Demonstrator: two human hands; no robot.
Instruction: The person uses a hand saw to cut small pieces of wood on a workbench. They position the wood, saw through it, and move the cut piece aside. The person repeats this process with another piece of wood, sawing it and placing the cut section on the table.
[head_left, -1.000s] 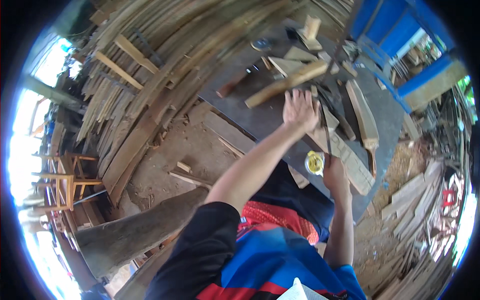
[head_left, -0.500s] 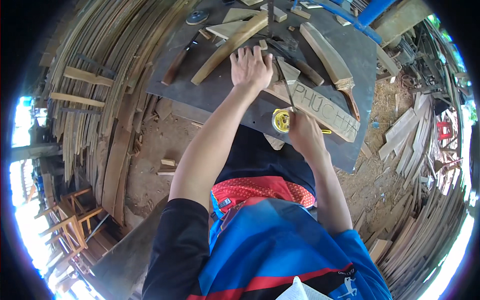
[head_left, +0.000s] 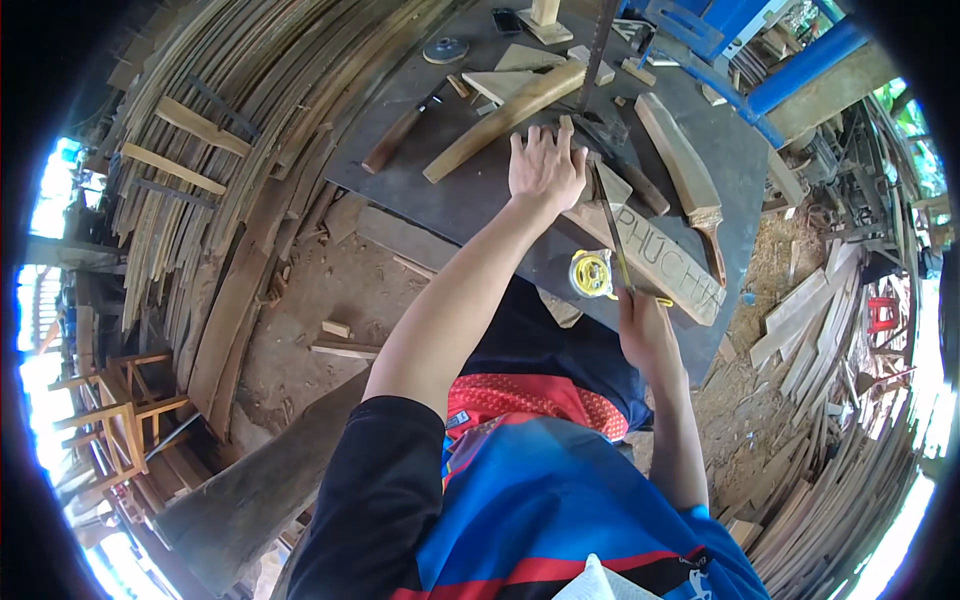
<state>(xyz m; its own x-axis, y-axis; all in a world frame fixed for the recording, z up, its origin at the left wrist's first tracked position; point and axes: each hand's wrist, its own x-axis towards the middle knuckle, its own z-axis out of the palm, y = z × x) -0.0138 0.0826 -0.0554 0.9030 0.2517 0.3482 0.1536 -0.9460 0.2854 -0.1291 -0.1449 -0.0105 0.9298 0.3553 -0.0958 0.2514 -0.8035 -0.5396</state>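
My left hand [head_left: 547, 172] lies palm down on the dark tabletop [head_left: 470, 205], fingers stretched forward and slightly apart. Under or beside it is the near end of a long pale wooden block [head_left: 655, 262] with carved lettering; the contact is hidden. A small wood bit [head_left: 566, 122] sits by its fingertips. My right hand [head_left: 648, 328], at the table's near edge, is closed around the lower end of a long, thin dark blade-like tool [head_left: 612, 222], which slants across the block toward my left hand. Left of my right hand lies a yellow tape measure [head_left: 591, 273].
Farther back are a curved wooden piece [head_left: 505, 118], a shaped timber [head_left: 675, 150], a brush [head_left: 710, 245], a wooden-handled tool [head_left: 395, 138] and a grey disc [head_left: 445, 49]. Stacked planks [head_left: 230, 110] stand at left; a blue metal frame [head_left: 720, 80] is at the far right.
My right hand has drawn back toward my body with the thin tool, sliding past the tape measure. My left hand keeps its place on the table. The whole view has shifted.
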